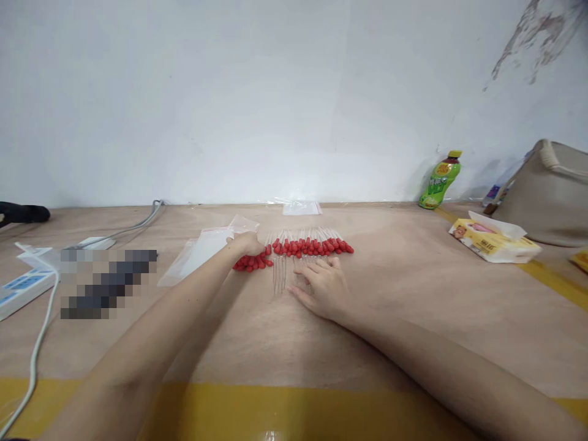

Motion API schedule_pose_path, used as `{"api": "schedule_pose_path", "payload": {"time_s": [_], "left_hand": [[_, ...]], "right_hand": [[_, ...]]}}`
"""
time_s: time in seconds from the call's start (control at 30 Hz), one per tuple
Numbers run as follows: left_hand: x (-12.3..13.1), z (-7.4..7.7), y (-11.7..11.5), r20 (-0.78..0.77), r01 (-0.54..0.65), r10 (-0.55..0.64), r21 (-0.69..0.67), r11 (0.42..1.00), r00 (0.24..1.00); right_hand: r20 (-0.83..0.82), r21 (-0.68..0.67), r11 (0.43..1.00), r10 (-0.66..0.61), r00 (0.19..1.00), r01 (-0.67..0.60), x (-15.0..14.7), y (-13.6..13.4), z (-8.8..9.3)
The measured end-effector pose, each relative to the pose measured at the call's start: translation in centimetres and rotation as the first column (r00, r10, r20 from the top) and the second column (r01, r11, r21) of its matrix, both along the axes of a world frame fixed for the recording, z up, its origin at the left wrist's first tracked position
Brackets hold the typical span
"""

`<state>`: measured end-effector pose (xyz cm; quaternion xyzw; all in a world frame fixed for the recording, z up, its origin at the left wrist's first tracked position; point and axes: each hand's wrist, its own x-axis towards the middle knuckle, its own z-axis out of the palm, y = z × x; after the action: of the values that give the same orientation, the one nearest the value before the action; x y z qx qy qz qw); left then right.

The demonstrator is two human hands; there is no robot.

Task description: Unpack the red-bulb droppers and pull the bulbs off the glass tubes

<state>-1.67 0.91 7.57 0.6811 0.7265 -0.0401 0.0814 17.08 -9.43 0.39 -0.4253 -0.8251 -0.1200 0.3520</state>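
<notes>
A row of clear glass droppers with red rubber bulbs (312, 246) lies on the brown table (413, 306). My left hand (247, 245) is closed around a bunch of the red-bulbed droppers (252, 263) at the row's left end, beside a clear zip bag (202, 251). My right hand (321, 286) lies flat with fingers spread on the glass tubes below the row. A few tubes (278, 275) show between the two hands.
A second clear bag (301, 208) lies by the wall. A green bottle (440, 180), a tissue pack (493, 242) and a beige bag (551, 193) stand at the right. A power strip (22, 288) and grey cable (128, 229) are at the left. Yellow tape (294, 410) edges the table front.
</notes>
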Motion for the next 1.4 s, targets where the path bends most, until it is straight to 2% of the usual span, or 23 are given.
{"api": "schedule_pose_path", "payload": {"time_s": [0.13,0.3,0.4,0.47,0.57,0.67,0.77,0.83,0.9,1.0,1.07,1.13,1.23,1.4], "left_hand": [[-0.1,0.1,0.0,-0.005,-0.018,0.018,0.003,1.0,1.0],[-0.9,0.5,-1.6,-0.046,-0.003,0.013,0.223,0.975,0.999],[-1.3,-0.7,-4.3,-0.027,0.133,-0.132,0.358,0.924,0.991],[-1.3,-2.2,-6.3,0.04,0.332,-0.393,0.463,0.822,0.919],[-1.2,-4.8,-8.5,-0.06,0.517,-0.607,0.594,0.616,0.792],[-0.8,-6.8,-9.5,-0.12,0.578,-0.719,0.691,0.435,0.684],[-0.4,-7.8,-9.7,-0.115,0.564,-0.781,0.755,0.334,0.615],[-0.2,-8.1,-9.7,-0.103,0.554,-0.803,0.775,0.306,0.587],[-0.1,-8.1,-9.8,-0.083,0.541,-0.815,0.785,0.301,0.574],[0.2,-7.7,-9.9,-0.067,0.52,-0.799,0.791,0.323,0.597],[0.4,-7.3,-10.0,-0.077,0.549,-0.792,0.761,0.345,0.605],[0.7,-7.0,-10.0,-0.098,0.603,-0.808,0.719,0.346,0.58],[1.1,-7.0,-9.9,-0.109,0.631,-0.843,0.714,0.302,0.527],[1.4,-7.4,-9.7,-0.089,0.593,-0.873,0.766,0.248,0.479]], "right_hand": [[-0.048,0.063,0.998,-0.013,0.999,0.016,2.5,-0.3,-0.3],[-0.106,0.07,0.994,-0.074,0.992,0.081,5.2,-0.2,-0.9],[-0.168,0.066,0.994,-0.077,0.983,0.089,5.7,-0.1,-0.9],[-0.183,0.1,0.994,-0.034,0.983,0.053,5.7,-0.2,-0.8],[-0.105,0.13,0.991,0.054,0.993,-0.04,5.3,-0.3,-0.6],[0.022,0.101,0.986,0.133,0.991,-0.134,4.8,-0.4,-0.7],[0.07,0.065,0.982,0.171,0.983,-0.175,4.5,-0.3,-0.8],[0.061,0.057,0.981,0.181,0.981,-0.185,4.3,-0.2,-1.0],[0.053,0.05,0.978,0.2,0.978,-0.203,4.1,-0.1,-1.1],[0.046,0.044,0.973,0.223,0.974,-0.225,3.9,0.0,-1.2],[0.038,0.056,0.972,0.226,0.973,-0.228,3.9,0.0,-1.3],[0.036,0.07,0.97,0.23,0.973,-0.232,3.9,0.0,-1.3],[0.043,0.078,0.966,0.243,0.969,-0.245,3.8,-0.1,-1.2],[0.047,0.069,0.96,0.267,0.962,-0.27,3.6,-0.1,-1.1]]}}
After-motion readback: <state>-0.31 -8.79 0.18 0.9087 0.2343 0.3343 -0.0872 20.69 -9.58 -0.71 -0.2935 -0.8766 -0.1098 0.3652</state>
